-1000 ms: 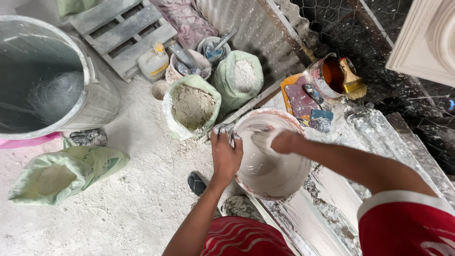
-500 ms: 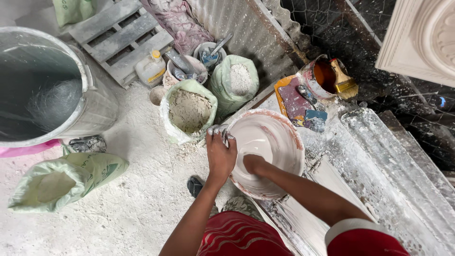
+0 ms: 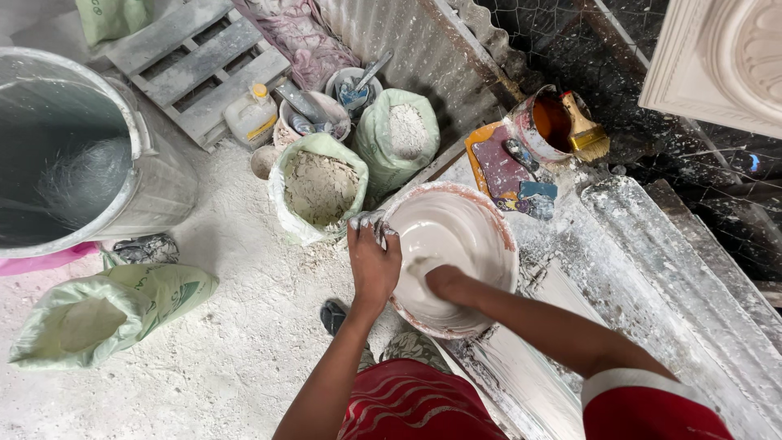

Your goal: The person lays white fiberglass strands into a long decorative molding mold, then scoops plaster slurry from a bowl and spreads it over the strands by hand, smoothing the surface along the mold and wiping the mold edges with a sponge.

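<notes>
At the worktop's near edge, the left hand [image 3: 373,265] is clamped on the rim of the round white plaster-smeared bowl [image 3: 481,224]. The right hand [image 3: 444,281] dips inside, its grip hidden in wet white paste [image 3: 436,236]. Beside the bowl stands an open green sack of grey powder [image 3: 319,189].

left hand [image 3: 373,265] grips the rim of a plaster bowl [image 3: 481,220]; right hand [image 3: 444,281] is inside it.

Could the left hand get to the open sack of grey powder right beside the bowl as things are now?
Probably yes. The left hand grips the rim of the mixing bowl, and the sack of grey powder stands open right beside that rim, nothing lying between. It would have to release the bowl first.
</notes>
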